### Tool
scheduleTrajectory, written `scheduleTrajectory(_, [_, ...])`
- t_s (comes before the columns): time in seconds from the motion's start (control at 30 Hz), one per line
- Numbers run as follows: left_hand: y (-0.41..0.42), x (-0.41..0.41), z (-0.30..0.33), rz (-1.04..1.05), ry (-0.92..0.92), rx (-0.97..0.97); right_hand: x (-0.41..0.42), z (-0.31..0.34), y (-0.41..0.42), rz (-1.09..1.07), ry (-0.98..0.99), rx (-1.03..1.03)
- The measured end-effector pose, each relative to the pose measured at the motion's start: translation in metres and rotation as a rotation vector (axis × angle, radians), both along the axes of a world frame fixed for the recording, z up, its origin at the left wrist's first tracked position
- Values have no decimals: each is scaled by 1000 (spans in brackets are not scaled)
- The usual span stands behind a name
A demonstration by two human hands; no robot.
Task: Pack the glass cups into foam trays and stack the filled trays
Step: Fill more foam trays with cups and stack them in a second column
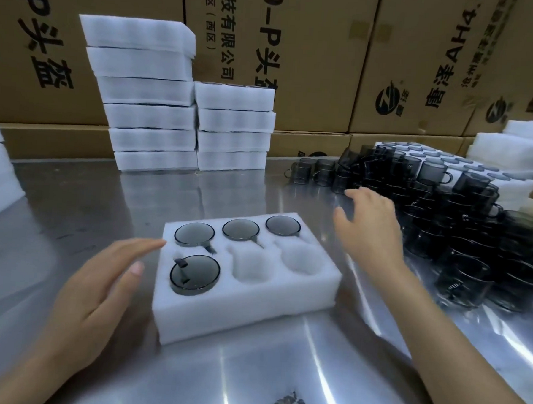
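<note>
Where the tray sits: white foam tray (247, 306) on the steel table (89, 198), four smoky cups seated, two pockets bare.
Left hand (100, 282): fingers straight, touching the tray's left edge.
Right hand (369, 225): spread, empty, reaching over the cup pile (461, 224).

A packing room in a warehouse or factory: printed cardboard cartons (312, 65) wall a steel tabletop (83, 198) bearing stacked foam trays (149, 115) and massed glass cups (443, 217).
</note>
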State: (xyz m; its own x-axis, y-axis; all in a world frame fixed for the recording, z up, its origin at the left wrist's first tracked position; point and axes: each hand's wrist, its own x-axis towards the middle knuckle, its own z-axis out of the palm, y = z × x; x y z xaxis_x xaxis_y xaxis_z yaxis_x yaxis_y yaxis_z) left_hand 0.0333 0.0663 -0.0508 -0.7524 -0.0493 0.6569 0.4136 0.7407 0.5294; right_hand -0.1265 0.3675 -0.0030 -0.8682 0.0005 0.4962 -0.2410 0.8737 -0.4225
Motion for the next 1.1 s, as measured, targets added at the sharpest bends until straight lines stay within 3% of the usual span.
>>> scheduleTrajectory(0.13, [-1,-3,-2,3,-2,17,-28,1,32,-289,70,92])
scheduleTrajectory(0.33, [-1,-4,-4,-4,6,-23,-58,0,66,-530,-66,143])
scheduleTrajectory(0.47, [-2,-6,-5,-4,4,-23,-70,0,80,-618,-123,191])
scheduleTrajectory(0.63, [0,-6,-4,3,-3,-26,-75,0,89,-641,-34,218])
scheduleTrajectory(0.73, [1,-6,-2,14,-9,-33,-70,10,89,-475,98,147])
scheduleTrajectory(0.9, [4,-4,-1,18,-18,-17,-33,36,48,84,290,-317])
scheduleTrajectory(1.1, [7,-1,1,40,-32,-30,24,33,-29,758,325,-165])
